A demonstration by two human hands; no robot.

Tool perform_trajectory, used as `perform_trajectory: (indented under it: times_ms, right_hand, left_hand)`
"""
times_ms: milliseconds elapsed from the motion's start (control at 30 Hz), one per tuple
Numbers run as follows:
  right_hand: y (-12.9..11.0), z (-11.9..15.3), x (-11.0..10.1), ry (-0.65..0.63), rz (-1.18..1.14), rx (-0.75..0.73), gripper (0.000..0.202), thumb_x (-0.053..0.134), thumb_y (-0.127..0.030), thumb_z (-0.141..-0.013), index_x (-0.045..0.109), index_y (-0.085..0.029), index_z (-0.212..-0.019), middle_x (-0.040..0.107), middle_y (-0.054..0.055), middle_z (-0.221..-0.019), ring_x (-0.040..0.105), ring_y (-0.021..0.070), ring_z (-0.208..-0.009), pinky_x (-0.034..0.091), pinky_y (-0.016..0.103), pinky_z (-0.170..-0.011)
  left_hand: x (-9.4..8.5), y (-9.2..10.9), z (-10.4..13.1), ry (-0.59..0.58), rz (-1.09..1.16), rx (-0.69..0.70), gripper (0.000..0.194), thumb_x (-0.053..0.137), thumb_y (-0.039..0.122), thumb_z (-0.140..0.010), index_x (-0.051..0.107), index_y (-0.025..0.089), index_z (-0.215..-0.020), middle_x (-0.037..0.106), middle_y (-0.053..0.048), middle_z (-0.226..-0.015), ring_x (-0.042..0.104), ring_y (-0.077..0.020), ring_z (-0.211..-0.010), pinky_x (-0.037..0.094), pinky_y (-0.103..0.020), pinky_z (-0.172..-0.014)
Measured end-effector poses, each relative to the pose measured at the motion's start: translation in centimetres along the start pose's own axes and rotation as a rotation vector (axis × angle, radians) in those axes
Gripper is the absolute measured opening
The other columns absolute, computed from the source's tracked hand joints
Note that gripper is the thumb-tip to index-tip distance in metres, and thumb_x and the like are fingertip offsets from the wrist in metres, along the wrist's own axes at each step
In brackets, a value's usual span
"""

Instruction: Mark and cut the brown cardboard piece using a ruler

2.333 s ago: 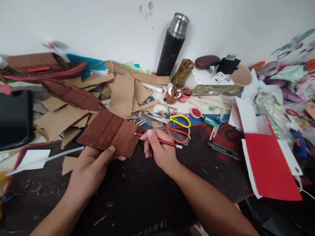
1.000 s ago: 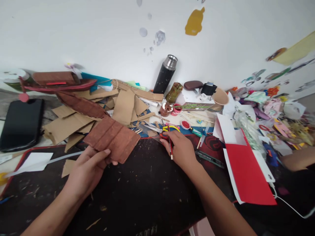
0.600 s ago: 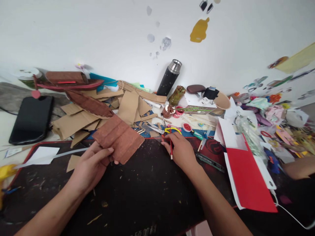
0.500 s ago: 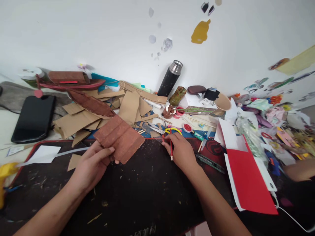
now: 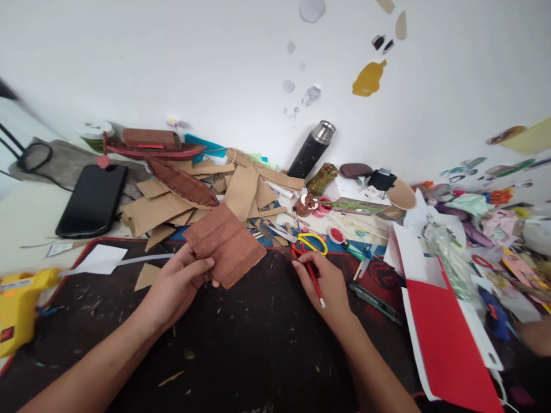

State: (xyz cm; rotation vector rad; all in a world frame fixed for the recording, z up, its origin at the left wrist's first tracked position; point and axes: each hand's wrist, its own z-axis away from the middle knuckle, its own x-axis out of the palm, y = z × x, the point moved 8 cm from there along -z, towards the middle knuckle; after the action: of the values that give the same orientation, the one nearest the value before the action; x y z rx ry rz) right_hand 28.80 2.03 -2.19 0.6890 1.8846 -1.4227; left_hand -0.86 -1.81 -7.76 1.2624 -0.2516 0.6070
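My left hand point(image 5: 178, 284) grips a piece of reddish-brown painted cardboard point(image 5: 226, 244) by its lower left edge, thumb on top; crease lines run across it. It is held over the dark mat point(image 5: 241, 344). My right hand point(image 5: 325, 281) is closed round a red pencil point(image 5: 313, 275), its white eraser end toward me. A thin see-through strip like a ruler point(image 5: 287, 252) lies at my right fingertips; whether they grip it too I cannot tell. Just beyond are yellow-and-red handled scissors point(image 5: 312, 242). A brown boat-shaped piece point(image 5: 183, 182) rests on cardboard scraps point(image 5: 152, 209).
At the left are a yellow glue gun point(image 5: 21, 304), a black phone point(image 5: 92, 201) and a finished model boat point(image 5: 155, 146). A black flask point(image 5: 312, 149) leans on the wall. Paint jars point(image 5: 306, 205) stand mid-back. A box cutter point(image 5: 375, 302) and red card point(image 5: 447, 338) lie right.
The view has shifted, so the scene sits further right and more of the glue gun shows. My right hand has drawn back slightly with the pencil, now tilted. My left hand keeps the cardboard.
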Motion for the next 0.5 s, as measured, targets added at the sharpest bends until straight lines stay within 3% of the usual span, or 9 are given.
perform_trajectory:
  times_ms: [133, 267, 367, 500]
  right_hand:
    - [0.9, 0.3, 0.1, -0.002, -0.250, 0.150, 0.027, 0.074, -0.051, -0.103, 0.072, -0.025, -0.097, 0.078, 0.001, -0.076, 0.069, 0.0193, -0.056, 0.055, 0.030, -0.060]
    - [1.6, 0.2, 0.7, -0.011, -0.570, 0.245, 0.033, 0.081, -0.053, -0.101, 0.070, -0.023, -0.098, 0.078, 0.001, -0.078, 0.064, 0.0140, -0.049, 0.047, 0.025, -0.049]
    - [1.9, -0.1, 1.1, -0.019, -0.751, 0.288, 0.038, 0.087, -0.056, -0.096, 0.069, -0.023, -0.097, 0.077, 0.000, -0.075, 0.057, 0.0107, -0.043, 0.040, 0.022, -0.043]
    - [1.8, -0.5, 1.3, -0.057, -0.874, 0.289, 0.042, 0.089, -0.059, -0.094, 0.069, -0.023, -0.093, 0.074, -0.002, -0.068, 0.051, 0.0079, -0.039, 0.036, 0.021, -0.042]
  left_hand:
    - [-0.1, 0.0, 0.0, 0.002, 0.033, 0.001, 0.037, 0.099, 0.029, -0.074, 0.085, 0.023, -0.108, 0.079, -0.003, -0.093, 0.061, -0.0142, -0.062, 0.056, -0.024, -0.050]
    - [-0.7, 0.1, -0.1, 0.045, 0.058, 0.006, 0.041, 0.098, 0.031, -0.076, 0.085, 0.024, -0.115, 0.085, -0.009, -0.112, 0.072, -0.0205, -0.078, 0.058, -0.027, -0.059]
    - [-1.2, 0.3, -0.1, 0.070, 0.010, 0.012, 0.044, 0.098, 0.036, -0.075, 0.085, 0.024, -0.115, 0.085, -0.009, -0.112, 0.076, -0.0250, -0.085, 0.058, -0.027, -0.060]
    - [-1.6, 0.9, -0.1, 0.082, -0.077, 0.036, 0.039, 0.096, 0.039, -0.079, 0.085, 0.025, -0.114, 0.085, -0.006, -0.109, 0.071, -0.0208, -0.077, 0.056, -0.026, -0.060]
